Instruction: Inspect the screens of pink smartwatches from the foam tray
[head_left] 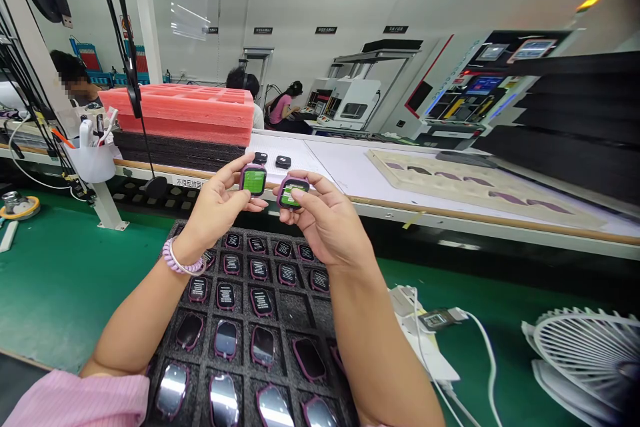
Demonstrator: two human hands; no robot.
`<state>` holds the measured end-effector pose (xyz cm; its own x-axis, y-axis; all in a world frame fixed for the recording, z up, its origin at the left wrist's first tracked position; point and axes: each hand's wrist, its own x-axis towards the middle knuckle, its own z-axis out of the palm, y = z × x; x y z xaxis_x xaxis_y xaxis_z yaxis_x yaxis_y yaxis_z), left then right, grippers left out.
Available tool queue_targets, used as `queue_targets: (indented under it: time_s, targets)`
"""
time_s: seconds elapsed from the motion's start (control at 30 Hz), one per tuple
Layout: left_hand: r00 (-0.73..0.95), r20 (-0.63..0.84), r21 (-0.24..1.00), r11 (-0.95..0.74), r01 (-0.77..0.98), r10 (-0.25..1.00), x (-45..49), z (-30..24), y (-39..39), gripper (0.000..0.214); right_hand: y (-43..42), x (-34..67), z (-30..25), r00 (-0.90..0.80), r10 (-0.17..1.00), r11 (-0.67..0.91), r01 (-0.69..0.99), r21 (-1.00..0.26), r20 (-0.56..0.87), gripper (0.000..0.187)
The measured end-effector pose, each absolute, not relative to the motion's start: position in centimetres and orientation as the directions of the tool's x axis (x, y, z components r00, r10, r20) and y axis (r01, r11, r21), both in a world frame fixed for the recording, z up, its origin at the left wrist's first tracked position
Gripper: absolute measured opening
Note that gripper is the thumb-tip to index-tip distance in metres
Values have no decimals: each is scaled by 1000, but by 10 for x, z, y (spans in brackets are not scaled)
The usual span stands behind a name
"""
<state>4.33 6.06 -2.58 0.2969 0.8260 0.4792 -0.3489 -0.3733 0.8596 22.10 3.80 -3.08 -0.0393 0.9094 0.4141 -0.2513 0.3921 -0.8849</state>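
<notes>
Pinched in my left hand (215,203) is a purple-framed smartwatch (253,180) without straps, its screen lit green. My right hand (327,217) grips a second purple smartwatch (293,192) beside it; its lit screen is green and white, and my thumb covers part of it. The two watches are held up side by side, close together. Below them lies a black foam tray (293,310) with rows of similar watches, some showing white text and others dark. Two of its slots hold no watch. Two small black square pieces (283,161) sit on the shelf just behind my hands.
Pink foam trays (185,107) are stacked on black ones at the left of the shelf (325,170). A beige tray with purple straps (470,183) lies right. Nearer are a white fan (585,353), white cables (487,347) and a pen cup (93,159). Cables hang at left; people sit beyond.
</notes>
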Motion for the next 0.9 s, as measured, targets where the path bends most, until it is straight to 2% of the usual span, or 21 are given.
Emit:
queue_targets:
  time_s: [0.27, 0.47, 0.6, 0.7, 0.8, 0.9]
  targets:
    - [297, 413, 872, -279, -403, 861, 40, -24, 62, 53, 40, 223, -30, -48, 910, 388, -252, -886, 412, 45]
    - [211, 465, 874, -408, -264, 860, 39, -27, 66, 34, 41, 223, -33, -36, 916, 385, -193, -903, 398, 46]
    - [238, 492, 868, -449, -213, 838, 40, -28, 67, 42, 42, 223, -33, -82, 928, 333, -258, -907, 364, 40]
    - [306, 485, 873, -435, -220, 819, 42, -29, 67, 52, 45, 224, -30, -106, 933, 299, -305, -904, 344, 43]
    - [370, 452, 891, -393, -227, 812, 48, -31, 67, 59, 46, 231, -24, -159, 940, 238, -324, -915, 301, 45]
    - [466, 378, 926, -337, -173, 800, 60, -37, 67, 57, 39, 248, -22, -179, 945, 214, -300, -930, 275, 45]
